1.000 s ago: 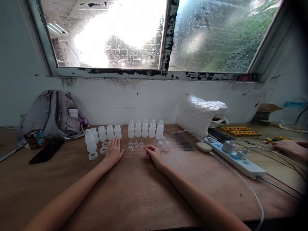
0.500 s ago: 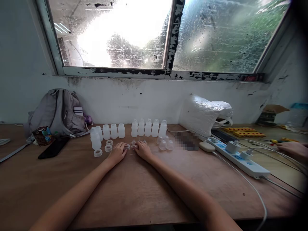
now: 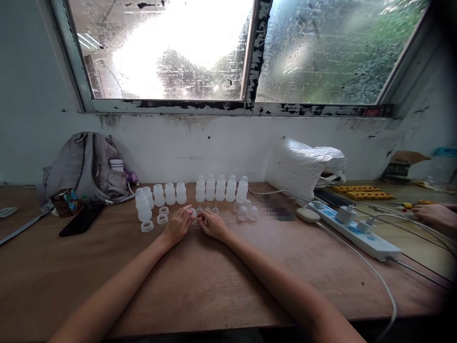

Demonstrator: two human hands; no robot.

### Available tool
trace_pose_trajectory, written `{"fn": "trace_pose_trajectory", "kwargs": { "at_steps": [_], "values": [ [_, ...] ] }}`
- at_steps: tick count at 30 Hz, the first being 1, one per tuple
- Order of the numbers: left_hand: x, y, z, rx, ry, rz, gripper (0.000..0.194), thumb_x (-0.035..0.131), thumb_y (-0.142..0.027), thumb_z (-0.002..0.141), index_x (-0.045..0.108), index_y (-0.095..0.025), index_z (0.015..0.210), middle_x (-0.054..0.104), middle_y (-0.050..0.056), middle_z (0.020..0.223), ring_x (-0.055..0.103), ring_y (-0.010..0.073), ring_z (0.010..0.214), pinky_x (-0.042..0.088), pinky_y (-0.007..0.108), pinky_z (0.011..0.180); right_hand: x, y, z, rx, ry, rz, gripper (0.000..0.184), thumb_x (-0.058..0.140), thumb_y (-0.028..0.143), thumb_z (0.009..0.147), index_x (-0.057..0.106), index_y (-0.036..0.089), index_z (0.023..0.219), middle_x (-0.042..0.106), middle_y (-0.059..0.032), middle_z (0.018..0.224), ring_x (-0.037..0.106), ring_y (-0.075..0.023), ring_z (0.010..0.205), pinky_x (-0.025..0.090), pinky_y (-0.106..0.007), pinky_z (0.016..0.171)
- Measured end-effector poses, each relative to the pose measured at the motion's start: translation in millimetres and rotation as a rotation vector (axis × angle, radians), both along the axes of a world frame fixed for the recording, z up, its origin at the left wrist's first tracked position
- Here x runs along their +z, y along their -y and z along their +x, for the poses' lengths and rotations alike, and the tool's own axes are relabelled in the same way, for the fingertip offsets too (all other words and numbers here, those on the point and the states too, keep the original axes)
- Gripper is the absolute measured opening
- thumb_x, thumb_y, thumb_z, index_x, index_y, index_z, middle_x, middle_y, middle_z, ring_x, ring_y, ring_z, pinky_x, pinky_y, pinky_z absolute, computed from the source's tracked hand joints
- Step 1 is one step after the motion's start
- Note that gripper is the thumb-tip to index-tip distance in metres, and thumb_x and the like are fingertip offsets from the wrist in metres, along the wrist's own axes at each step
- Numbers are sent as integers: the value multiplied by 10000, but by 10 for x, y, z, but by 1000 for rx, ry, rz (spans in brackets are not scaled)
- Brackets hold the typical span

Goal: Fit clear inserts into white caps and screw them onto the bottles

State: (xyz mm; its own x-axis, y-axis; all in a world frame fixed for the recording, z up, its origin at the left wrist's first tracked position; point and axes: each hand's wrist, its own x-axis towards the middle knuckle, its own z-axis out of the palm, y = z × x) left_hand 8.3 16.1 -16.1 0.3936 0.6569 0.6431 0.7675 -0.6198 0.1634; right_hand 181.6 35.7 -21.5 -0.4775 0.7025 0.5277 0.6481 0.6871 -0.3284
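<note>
In the head view, my left hand (image 3: 179, 220) is closed on a whitish bottle ring (image 3: 193, 212), which is tilted off the tabletop. My right hand (image 3: 213, 224) has its fingertips pinched at the edge of a clear bottle nipple (image 3: 196, 224) on the table, just below the ring. Several more nipples (image 3: 215, 208) stand behind my hands. Left of my left hand lie loose rings (image 3: 146, 226). Frosted bottles without tops (image 3: 170, 194) are at the back left. Capped bottles (image 3: 220, 189) form a row at the back middle. Clear domed caps (image 3: 243, 214) sit right of my right hand.
A grey backpack (image 3: 85, 166), a small carton (image 3: 65, 202) and a black phone (image 3: 81, 220) lie left. On the right are a white bag (image 3: 300, 169), a round white pad (image 3: 308, 215), a power strip (image 3: 357, 233) with cables, yellow racks (image 3: 364, 192) and another person's hand (image 3: 433, 214).
My left hand has raised and tilted the ring towards the nipple. My right hand has shifted slightly, and more nipples show behind it. The other person's hand at the right has moved a little.
</note>
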Motion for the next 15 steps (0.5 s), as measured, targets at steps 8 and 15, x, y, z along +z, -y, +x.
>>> {"fn": "trace_pose_trajectory", "kwargs": {
  "at_steps": [8,15],
  "values": [
    [45,41,48,-167,-83,-113,194,321,-253,836,438,-217,987,468,61,1137,431,169,1067,360,341,902,-21,-55,15,-75,-103,23,200,328,194,831,520,168,881,558,-61,875,517,-135,779,361,-231,694],
    [-30,-10,26,-168,-27,-219,314,428,-315,788,364,-204,1075,528,71,1035,496,182,984,397,334,848,-13,-15,-18,-43,58,7,179,364,230,829,531,174,859,546,-60,853,518,-133,748,352,-217,635]
  ]
}}
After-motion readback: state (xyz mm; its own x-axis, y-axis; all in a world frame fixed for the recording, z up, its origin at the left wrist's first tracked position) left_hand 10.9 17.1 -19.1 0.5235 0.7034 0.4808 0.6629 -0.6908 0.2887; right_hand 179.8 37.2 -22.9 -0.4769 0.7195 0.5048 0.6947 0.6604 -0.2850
